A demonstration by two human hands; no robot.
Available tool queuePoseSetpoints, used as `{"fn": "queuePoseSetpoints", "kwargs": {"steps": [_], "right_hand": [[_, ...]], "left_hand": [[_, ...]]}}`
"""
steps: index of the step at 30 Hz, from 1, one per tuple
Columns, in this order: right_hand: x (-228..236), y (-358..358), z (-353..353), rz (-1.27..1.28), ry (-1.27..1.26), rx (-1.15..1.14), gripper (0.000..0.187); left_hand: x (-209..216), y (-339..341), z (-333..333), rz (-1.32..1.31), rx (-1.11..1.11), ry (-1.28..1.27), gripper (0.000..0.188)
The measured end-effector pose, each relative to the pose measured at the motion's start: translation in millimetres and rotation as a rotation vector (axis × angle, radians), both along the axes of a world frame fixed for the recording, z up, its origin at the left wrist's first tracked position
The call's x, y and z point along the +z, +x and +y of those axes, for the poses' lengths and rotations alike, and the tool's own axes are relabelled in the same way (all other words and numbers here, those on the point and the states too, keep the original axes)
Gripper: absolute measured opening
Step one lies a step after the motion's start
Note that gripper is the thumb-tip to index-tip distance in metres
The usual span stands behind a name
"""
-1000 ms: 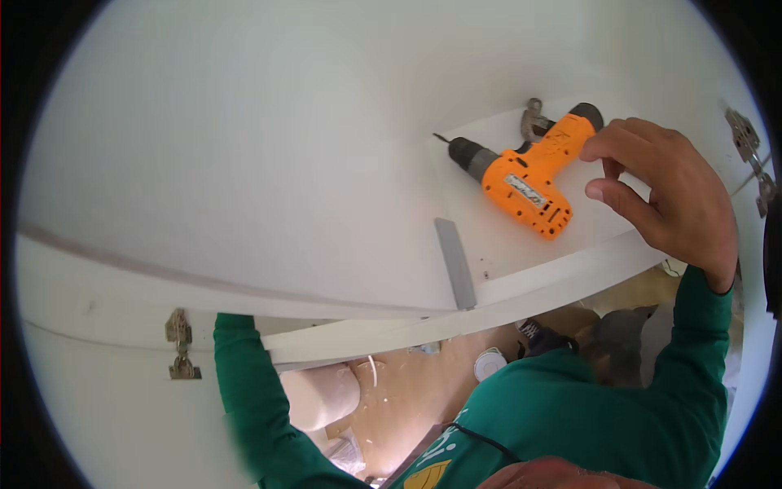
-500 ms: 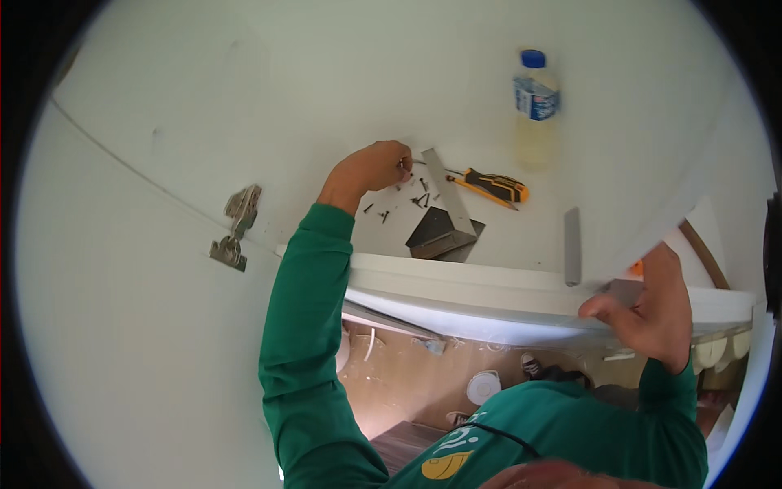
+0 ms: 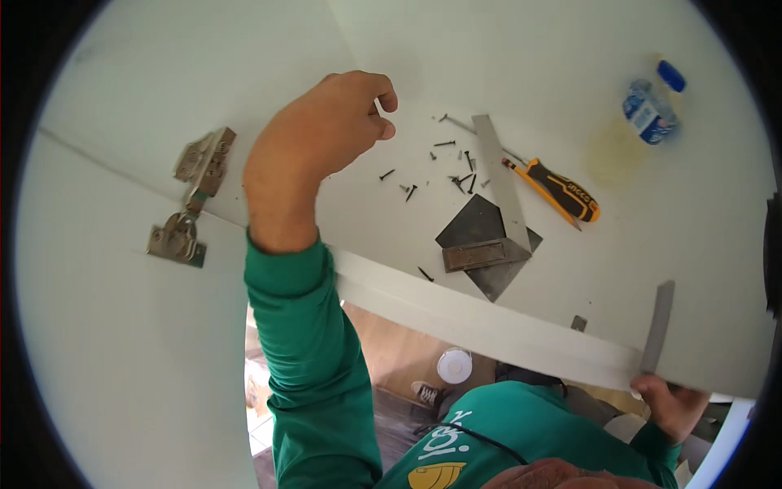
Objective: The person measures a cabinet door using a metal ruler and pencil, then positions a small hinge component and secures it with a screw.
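Note:
My left hand [image 3: 318, 134] hovers above the left part of a white cabinet board [image 3: 366, 220], its fingers bent. Thumb and index tips stand apart with nothing visible between them; the palm side is hidden. Scattered to its right lie several dark screws [image 3: 471, 181]. Beside them a try square [image 3: 501, 183] rests on a dark flat plate [image 3: 472, 218]. A black-and-orange screwdriver [image 3: 562, 189] lies to its right, with an orange pencil [image 3: 538, 196] along it. At the near right, my right hand [image 3: 678, 410] grips the board's front edge [image 3: 595, 354], thumb on top beside a grey strip [image 3: 658, 326].
A bottle of yellowish liquid [image 3: 652, 110] with a blue cap stands at the far right. Metal hinges [image 3: 191, 196] stick out from the left panel. A small metal piece [image 3: 579, 323] sits near the front edge. Below, a round white container [image 3: 454, 365] stands on the floor.
My left hand has moved up and left, away from the screws, and its pinch has loosened. My right hand has dropped to the board's front edge. The whole view has turned and come closer.

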State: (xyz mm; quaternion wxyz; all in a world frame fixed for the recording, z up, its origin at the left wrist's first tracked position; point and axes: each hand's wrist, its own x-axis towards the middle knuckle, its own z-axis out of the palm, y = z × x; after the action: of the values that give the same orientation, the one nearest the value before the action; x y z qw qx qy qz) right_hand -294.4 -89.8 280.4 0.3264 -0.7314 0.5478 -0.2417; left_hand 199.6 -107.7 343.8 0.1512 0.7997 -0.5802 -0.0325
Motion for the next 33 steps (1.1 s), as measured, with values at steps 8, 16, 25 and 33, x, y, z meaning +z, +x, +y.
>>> {"fn": "queuePoseSetpoints", "kwargs": {"steps": [8, 16, 25, 33], "right_hand": [[-7.1, -14.3, 8.0, 0.005, 0.071, -0.135, 0.050], [-1.4, -20.6, 10.1, 0.028, 0.108, -0.157, 0.048], [-4.8, -9.7, 13.6, -0.023, 0.017, -0.109, 0.047], [-6.0, 16.7, -8.0, -0.156, -0.236, 0.009, 0.045]], "left_hand": [[-1.8, -28.8, 0.4, 0.042, -0.190, 0.115, 0.024], [-9.9, -86.0, -3.4, 0.053, -0.424, 0.515, 0.019], [-34.9, -191.6, -35.1, -0.005, -1.193, 0.379, 0.015], [-38.4, -184.8, -16.5, 0.223, -1.042, 0.176, 0.020]]}}
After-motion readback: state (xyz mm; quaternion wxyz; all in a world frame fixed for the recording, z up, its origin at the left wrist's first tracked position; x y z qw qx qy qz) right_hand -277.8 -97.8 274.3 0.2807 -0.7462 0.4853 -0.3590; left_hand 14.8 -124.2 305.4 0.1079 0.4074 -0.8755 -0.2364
